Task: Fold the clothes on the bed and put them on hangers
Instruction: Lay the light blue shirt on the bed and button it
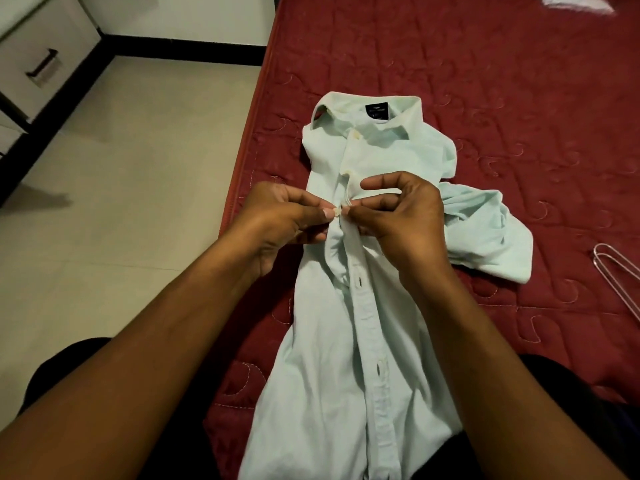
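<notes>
A pale mint button-up shirt [377, 341] lies front-up on the red quilted bed [485, 81], collar toward the far end, one sleeve bunched to the right. My left hand [277, 220] pinches a small button at the shirt's placket. My right hand [401, 216] pinches the placket edge right beside it, fingertips almost touching the left hand's. The two buttons above are fastened; the buttonholes below lie unfastened. A metal wire hanger [616, 275] lies on the bed at the right edge, partly cut off by the frame.
The bed's left edge runs along a beige tiled floor [121, 202]. A white drawer unit with a dark handle [43, 67] stands at the far left. Something white [575, 1] lies at the bed's far right corner.
</notes>
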### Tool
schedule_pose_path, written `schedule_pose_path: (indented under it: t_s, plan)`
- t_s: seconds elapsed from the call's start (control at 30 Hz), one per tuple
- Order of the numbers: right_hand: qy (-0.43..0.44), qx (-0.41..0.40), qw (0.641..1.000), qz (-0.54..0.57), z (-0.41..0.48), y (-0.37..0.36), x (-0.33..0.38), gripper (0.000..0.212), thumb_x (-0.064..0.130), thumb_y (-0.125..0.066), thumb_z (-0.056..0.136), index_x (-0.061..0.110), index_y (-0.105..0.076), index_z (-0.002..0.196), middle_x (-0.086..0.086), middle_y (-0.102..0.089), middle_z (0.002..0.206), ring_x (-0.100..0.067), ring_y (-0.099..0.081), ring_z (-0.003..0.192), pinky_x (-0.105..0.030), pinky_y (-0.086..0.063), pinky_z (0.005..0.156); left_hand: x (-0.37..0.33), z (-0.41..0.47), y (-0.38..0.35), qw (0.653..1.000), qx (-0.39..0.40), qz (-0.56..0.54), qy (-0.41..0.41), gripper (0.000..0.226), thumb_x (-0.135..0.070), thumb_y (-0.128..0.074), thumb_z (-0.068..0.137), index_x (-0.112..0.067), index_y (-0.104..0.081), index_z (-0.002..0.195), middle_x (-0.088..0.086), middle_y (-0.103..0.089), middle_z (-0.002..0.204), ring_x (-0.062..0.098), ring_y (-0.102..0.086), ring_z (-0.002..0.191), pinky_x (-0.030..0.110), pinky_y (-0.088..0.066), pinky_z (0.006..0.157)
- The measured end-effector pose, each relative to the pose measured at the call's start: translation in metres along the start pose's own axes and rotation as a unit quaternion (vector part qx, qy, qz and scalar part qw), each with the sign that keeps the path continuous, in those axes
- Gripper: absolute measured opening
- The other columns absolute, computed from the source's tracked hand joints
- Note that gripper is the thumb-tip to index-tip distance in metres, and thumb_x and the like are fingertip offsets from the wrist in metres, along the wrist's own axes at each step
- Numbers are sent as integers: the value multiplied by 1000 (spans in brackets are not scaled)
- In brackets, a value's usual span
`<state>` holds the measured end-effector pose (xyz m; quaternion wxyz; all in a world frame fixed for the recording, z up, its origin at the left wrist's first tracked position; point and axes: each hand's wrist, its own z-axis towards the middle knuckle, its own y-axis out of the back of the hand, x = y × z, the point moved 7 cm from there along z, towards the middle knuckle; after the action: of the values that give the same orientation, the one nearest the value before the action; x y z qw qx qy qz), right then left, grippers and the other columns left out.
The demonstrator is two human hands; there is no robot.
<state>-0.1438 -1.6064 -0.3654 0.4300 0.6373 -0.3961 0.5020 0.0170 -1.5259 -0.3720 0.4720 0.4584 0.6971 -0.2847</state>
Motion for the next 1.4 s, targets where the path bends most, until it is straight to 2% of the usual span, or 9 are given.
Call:
schedule_pose_path:
  t_s: [0.27,0.37,0.5,0.7,0.97,1.07,1.2,1.33,1.4]
  plan:
    - [-37,28,996,73,0,-1,-5,26,-6,-81,79,2,-67,100,-17,-77,80,-33,-77,78,-51,-64,78,4,4,2,1000,-23,-5,11,10,-1,-81,80,5,-75,87,16,-76,83,24,-69,73,30,-62,66]
    - [-76,42,990,113,-1,1,-5,19,-10,-69,88,-3,-63,105,-20,-76,80,-32,-76,70,-43,-65,70,6,5,2,1000,-17,-12,17,13,-4,-81,80,3,-76,89,16,-77,87,22,-71,75,28,-62,66]
    - [-109,52,979,165,-5,-1,-7,26,-13,-75,82,-1,-62,102,-24,-75,81,-30,-73,66,-36,-64,66,5,8,1,1000,4,-6,14,19,-6,-83,79,5,-76,93,20,-76,93,23,-69,77,28,-62,67]
    - [-95,34,985,137,-1,0,-10,35,-13,-81,75,-5,-63,104,-21,-75,78,-32,-75,68,-39,-65,67,5,10,-1,1000,22,10,10,19,-6,-83,78,3,-77,93,16,-76,85,19,-70,72,26,-61,66]
    - [-84,17,995,49,4,2,-15,34,-6,-85,75,3,-66,102,-15,-77,77,-32,-77,72,-52,-64,75,16,9,-8,999,-13,-16,34,21,-2,-82,78,10,-73,92,20,-74,80,20,-68,61,28,-61,61]
    - [-30,-5,999,-12,3,4,-9,32,-2,-85,74,10,-66,97,-9,-76,72,-26,-76,67,-50,-65,72,18,9,-12,999,-22,-20,25,11,1,-77,84,9,-73,90,20,-73,76,20,-67,59,27,-62,59]
    - [140,-51,970,-194,-2,2,14,30,11,-85,76,17,-64,95,6,-73,71,-4,-71,64,-34,-61,68,18,10,-20,999,-4,-48,24,20,-9,-75,89,9,-74,97,22,-75,86,24,-70,68,27,-61,64]
    - [245,-50,927,-280,-15,-14,26,32,7,-78,79,15,-59,103,6,-72,75,-9,-68,66,-34,-56,68,22,12,-19,998,-31,-53,18,20,-5,-72,90,12,-71,101,26,-71,87,21,-66,62,23,-57,58]
    - [244,-64,931,-265,-18,-15,27,31,7,-77,79,15,-60,104,8,-71,75,-7,-67,66,-28,-55,68,24,15,-18,998,-49,-34,17,17,-1,-68,93,14,-70,100,24,-67,82,18,-61,58,23,-56,55]
